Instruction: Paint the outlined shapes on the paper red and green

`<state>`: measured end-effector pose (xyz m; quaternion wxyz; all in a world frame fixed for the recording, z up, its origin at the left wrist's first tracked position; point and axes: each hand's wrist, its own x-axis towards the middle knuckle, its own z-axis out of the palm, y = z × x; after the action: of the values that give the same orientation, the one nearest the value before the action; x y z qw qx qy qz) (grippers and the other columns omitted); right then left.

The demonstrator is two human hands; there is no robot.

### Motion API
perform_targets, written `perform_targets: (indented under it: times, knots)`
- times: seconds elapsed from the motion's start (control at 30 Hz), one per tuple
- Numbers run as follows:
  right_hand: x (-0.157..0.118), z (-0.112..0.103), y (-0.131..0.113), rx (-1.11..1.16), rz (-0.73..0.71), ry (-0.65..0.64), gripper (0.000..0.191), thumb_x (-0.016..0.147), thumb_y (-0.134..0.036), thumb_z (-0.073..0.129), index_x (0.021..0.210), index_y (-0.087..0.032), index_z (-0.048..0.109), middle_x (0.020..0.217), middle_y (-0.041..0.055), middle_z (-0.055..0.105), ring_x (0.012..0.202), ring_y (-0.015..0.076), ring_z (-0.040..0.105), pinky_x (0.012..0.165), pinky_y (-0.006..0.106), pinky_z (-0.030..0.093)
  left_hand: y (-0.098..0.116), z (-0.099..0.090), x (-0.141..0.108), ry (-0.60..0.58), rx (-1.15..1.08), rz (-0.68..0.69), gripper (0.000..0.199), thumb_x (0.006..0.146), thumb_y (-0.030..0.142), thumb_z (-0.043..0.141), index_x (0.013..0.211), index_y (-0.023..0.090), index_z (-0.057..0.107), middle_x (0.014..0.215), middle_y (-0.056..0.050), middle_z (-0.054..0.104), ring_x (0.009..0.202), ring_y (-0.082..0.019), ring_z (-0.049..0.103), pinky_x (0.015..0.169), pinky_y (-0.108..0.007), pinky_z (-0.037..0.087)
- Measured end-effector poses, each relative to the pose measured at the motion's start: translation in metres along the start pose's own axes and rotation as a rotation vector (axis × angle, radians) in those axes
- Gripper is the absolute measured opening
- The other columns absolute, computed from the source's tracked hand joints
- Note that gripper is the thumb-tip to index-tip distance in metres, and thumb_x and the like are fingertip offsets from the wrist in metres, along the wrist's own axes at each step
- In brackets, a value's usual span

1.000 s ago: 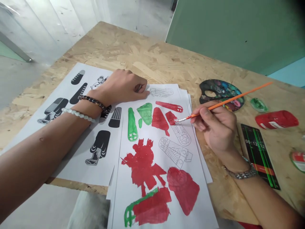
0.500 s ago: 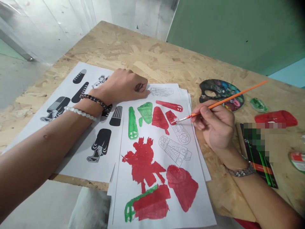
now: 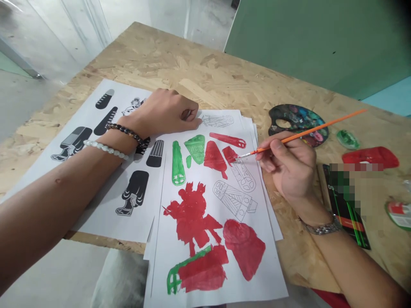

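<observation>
My right hand (image 3: 287, 167) pinches an orange paintbrush (image 3: 303, 134), its bristles touching a small red patch on the drawing sheet (image 3: 195, 171). Red and green paint fills several outlined shapes there, while others remain bare line drawings, such as the pattern outline (image 3: 234, 201) below the brush. Curled into a fist, my left hand (image 3: 173, 112) rests across the top of the sheet with nothing visible in it. Beneath my left forearm lies another sheet (image 3: 96, 205) printed with black and grey shoe-like figures.
Beyond my right hand sit a paint-covered palette (image 3: 297, 122) and a green paint blob (image 3: 347, 140). Further right are a red painted piece (image 3: 370, 157), a phone-like screen (image 3: 348, 214) and a round container (image 3: 400, 214). The wooden board table (image 3: 205, 64) ends at a green panel (image 3: 308, 47).
The brush tip has shifted slightly up along the small red patch, which now looks more evenly covered. My left hand stays in place; the whole view has moved a little.
</observation>
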<state>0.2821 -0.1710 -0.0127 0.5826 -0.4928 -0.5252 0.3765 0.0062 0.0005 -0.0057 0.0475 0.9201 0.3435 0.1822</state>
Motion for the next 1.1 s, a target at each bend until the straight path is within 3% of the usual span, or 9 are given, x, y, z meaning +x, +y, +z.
perform_targets:
  times: [0.2, 0.47, 0.67, 0.87, 1.1]
  knots:
    - [0.0017, -0.0029, 0.0015, 0.019, 0.003, -0.027, 0.021, 0.096, -0.042, 0.081, 0.081, -0.027, 0.078, 0.062, -0.0004, 0.066, 0.045, 0.0087, 0.042, 0.041, 0.030, 0.020, -0.0035, 0.0001, -0.0009, 0.003, -0.071, 0.042, 0.034, 0.093, 0.053, 0.050, 0.081, 0.040, 0.079, 0.054, -0.003, 0.054, 0.072, -0.029, 0.056, 0.079, -0.047, 0.044]
    - [0.0031, -0.0012, -0.0002, 0.026, 0.011, -0.035, 0.021, 0.094, -0.042, 0.081, 0.081, -0.026, 0.079, 0.062, -0.0001, 0.068, 0.043, 0.0081, 0.040, 0.041, 0.031, 0.020, -0.0044, 0.0005, -0.0002, 0.028, -0.082, 0.083, 0.030, 0.092, 0.051, 0.051, 0.077, 0.041, 0.075, 0.051, -0.001, 0.049, 0.062, -0.026, 0.047, 0.071, -0.045, 0.041]
    - [0.0022, -0.0028, -0.0015, 0.002, 0.016, -0.038, 0.023, 0.095, -0.044, 0.082, 0.080, -0.027, 0.077, 0.063, 0.0012, 0.065, 0.044, 0.0102, 0.040, 0.041, 0.033, 0.018, 0.0025, -0.0031, 0.0002, -0.045, 0.008, -0.039, 0.033, 0.088, 0.049, 0.051, 0.073, 0.029, 0.073, 0.060, -0.005, 0.062, 0.062, -0.023, 0.055, 0.071, -0.044, 0.043]
    - [0.0019, -0.0042, -0.0013, -0.012, 0.029, -0.043, 0.024, 0.095, -0.044, 0.081, 0.081, -0.026, 0.074, 0.061, -0.0002, 0.063, 0.043, 0.0089, 0.039, 0.041, 0.032, 0.018, 0.0014, -0.0037, 0.0003, -0.049, -0.021, -0.029, 0.039, 0.089, 0.059, 0.047, 0.083, 0.041, 0.081, 0.062, -0.005, 0.066, 0.068, -0.030, 0.058, 0.072, -0.051, 0.044]
    - [0.0020, -0.0038, -0.0009, -0.018, 0.027, -0.014, 0.027, 0.093, -0.047, 0.083, 0.080, -0.025, 0.073, 0.059, -0.0007, 0.060, 0.044, 0.0092, 0.039, 0.040, 0.031, 0.020, 0.0032, -0.0056, 0.0013, -0.079, -0.021, -0.073, 0.036, 0.087, 0.059, 0.048, 0.078, 0.038, 0.077, 0.064, -0.004, 0.065, 0.071, -0.030, 0.059, 0.079, -0.051, 0.048]
